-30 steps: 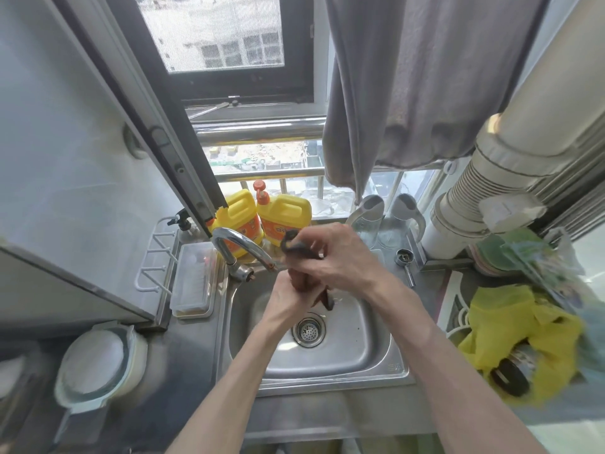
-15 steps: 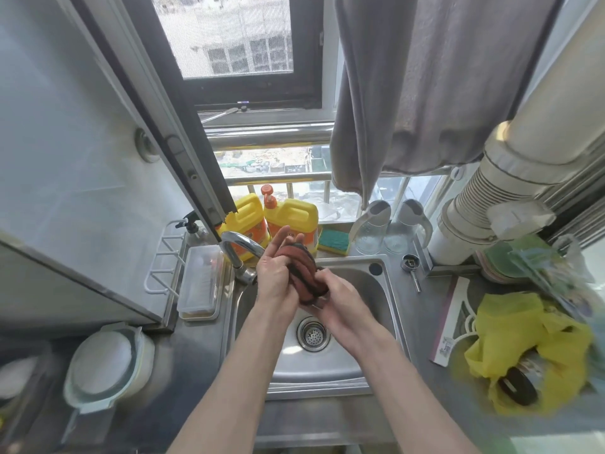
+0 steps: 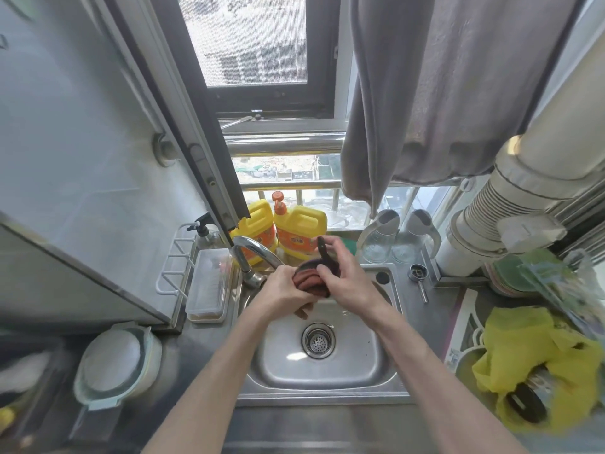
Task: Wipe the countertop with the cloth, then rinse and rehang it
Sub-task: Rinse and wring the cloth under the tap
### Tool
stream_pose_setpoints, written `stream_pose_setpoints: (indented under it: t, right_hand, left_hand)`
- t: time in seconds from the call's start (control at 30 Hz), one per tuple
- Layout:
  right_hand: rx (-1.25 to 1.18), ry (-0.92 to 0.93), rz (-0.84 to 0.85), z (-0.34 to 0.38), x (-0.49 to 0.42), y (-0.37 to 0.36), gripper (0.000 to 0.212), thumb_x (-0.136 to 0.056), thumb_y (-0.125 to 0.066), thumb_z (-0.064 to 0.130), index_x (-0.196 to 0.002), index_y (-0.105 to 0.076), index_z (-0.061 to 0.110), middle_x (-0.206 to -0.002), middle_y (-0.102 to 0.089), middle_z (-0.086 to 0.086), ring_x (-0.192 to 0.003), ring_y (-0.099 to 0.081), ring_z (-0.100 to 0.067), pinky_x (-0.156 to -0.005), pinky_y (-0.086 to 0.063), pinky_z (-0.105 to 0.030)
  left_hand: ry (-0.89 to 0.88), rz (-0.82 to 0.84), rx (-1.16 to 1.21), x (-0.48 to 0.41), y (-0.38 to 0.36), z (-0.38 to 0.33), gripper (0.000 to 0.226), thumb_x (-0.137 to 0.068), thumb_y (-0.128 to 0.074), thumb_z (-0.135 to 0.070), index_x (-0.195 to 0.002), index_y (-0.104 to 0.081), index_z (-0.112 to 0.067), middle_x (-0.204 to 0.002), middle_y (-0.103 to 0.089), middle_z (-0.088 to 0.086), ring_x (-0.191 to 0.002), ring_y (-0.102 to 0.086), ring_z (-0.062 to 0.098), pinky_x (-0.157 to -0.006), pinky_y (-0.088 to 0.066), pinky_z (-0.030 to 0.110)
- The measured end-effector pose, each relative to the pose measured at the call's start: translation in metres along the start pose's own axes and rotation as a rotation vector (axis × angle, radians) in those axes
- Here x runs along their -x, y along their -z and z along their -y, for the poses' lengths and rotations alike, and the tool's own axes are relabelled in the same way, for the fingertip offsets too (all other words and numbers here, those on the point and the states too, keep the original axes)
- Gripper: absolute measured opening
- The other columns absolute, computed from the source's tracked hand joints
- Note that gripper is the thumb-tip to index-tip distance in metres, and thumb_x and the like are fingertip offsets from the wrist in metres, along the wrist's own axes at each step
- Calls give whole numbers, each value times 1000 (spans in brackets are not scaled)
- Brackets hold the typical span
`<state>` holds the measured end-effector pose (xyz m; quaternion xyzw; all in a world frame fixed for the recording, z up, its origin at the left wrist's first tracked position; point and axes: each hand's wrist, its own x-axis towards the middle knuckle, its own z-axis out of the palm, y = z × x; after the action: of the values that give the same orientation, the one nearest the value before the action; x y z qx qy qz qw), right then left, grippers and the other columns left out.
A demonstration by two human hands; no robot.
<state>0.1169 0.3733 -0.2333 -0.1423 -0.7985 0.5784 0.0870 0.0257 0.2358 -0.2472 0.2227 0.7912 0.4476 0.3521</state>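
Step in hand: rinse stage, by my judgement. The cloth is bunched up over the basin, not spread on the counter.
Cloth [image 3: 309, 279]: reddish-brown, wadded into a tight roll. It is held in the air at 12 o'clock from the drain [image 3: 318, 341], just under the tap [image 3: 253, 249] spout.
Loop: a dark strap [image 3: 322, 249] stands up from the wad at its 12 o'clock side, probably the hanging tab.
Left hand [image 3: 281, 291]: closed round the cloth from 9 o'clock, fingers curled under it.
Right hand [image 3: 347, 283]: clamped over the cloth from 3 o'clock, fingers bent down onto the wad. Whether they also pinch the strap cannot be told.
Water: no stream can be made out at the spout.
Sink [image 3: 327, 396]: the basin is bare metal below the hands.
Next move calls for: opposed twisting by both hands to wring the cloth over the basin, kept low so the drips fall inside. After that, one hand frees the strap for hanging.
Hanging point: not identified. A grey towel [image 3: 442, 93] hangs at 1 o'clock.
Risk: a loosened grip would drop the wad into the basin.
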Motion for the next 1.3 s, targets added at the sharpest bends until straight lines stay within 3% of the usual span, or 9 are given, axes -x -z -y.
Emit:
stream_pose_setpoints:
  t: [0.13, 0.23, 0.37, 0.43, 0.6, 0.77, 1.03, 1.2, 1.3]
  right_hand:
    - [426, 313, 161, -3, 8, -7, 76, -74, -46, -8, -146, -53, 15, -148, -50, -6, -140, -42, -25, -124, -31, -37]
    - [697, 365, 223, -13, 19, -15, 91, -62, -61, -3, -150, -43, 15, -147, -46, -5, -144, -31, -30, -127, -25, -41]
    - [930, 450, 53, -16, 9, -26, 66, -62, -79, 2, -124, -57, 9, -108, -57, -8, -96, -54, -26, -81, -54, -36]
    - [1063, 407, -7, -10, 6, -29, 48, -52, -86, 3, -92, -62, 13, -80, -60, -4, -68, -58, -24, -50, -42, -32]
    - [1196, 370, 54, -11, -1, -32, 39, -40, -98, 13, -52, -61, 14, -41, -56, -5, -32, -57, -23, -44, -23, -23]
    - [1258, 218, 296, -6, -5, -29, 7, -90, -70, 16, -89, -76, 12, -83, -75, -11, -68, -60, -26, -63, -37, -34]
    - [1119, 30, 305, -27, -5, -30, 22, -84, -58, -1, -98, -73, 8, -99, -73, -19, -94, -68, -39, -70, -43, -39]
    - [906, -67, 321, -54, 0, -25, 31, -87, -63, 1, -107, -43, 15, -107, -69, -13, -96, -67, -41, -68, -40, -39]
    - [835, -49, 321, -61, 2, -27, 39, -89, -58, -3, -111, -33, 17, -113, -50, -9, -90, -64, -41, -67, -39, -42]
  left_hand:
    - [83, 117, 9, 2, 16, -6, 10, -83, -75, -10, -76, -70, -4, -53, -60, -2, -49, -54, 13, -45, -44, 22]
    - [102, 300, 21, -3, 30, -5, 39, -74, -80, -16, -108, -67, -2, -77, -59, 11, -69, -55, 15, -60, -47, 27]
    - [99, 420, -179, -2, 18, -11, 44, -64, -84, -19, -98, -62, -2, -78, -57, 14, -71, -54, 21, -60, -48, 32]
    - [95, 379, -321, -2, 9, -16, 26, -66, -79, -17, -77, -57, -10, -69, -51, 9, -62, -47, 21, -51, -40, 27]
    - [89, 197, -806, -1, -4, -16, 18, -77, -71, -23, -70, -64, -9, -79, -70, 12, -70, -64, 27, -59, -50, 32]
    - [92, -33, -910, 4, -23, 1, 22, -81, -60, -23, -93, -72, -8, -91, -75, 14, -86, -71, 36, -69, -58, 38]
    - [-26, -81, -1090, 1, -33, 13, 13, -79, -59, -2, -77, -66, -13, -78, -73, 9, -72, -69, 33, -60, -49, 35]
    - [-72, 246, -752, 5, -17, 30, 37, -80, -58, -44, -102, -43, -19, -98, -68, 1, -84, -65, 22, -74, -55, 41]
    - [-132, 151, -580, 11, -14, 33, 35, -95, -32, -55, -100, -42, -21, -108, -70, 6, -91, -64, 25, -84, -51, 45]
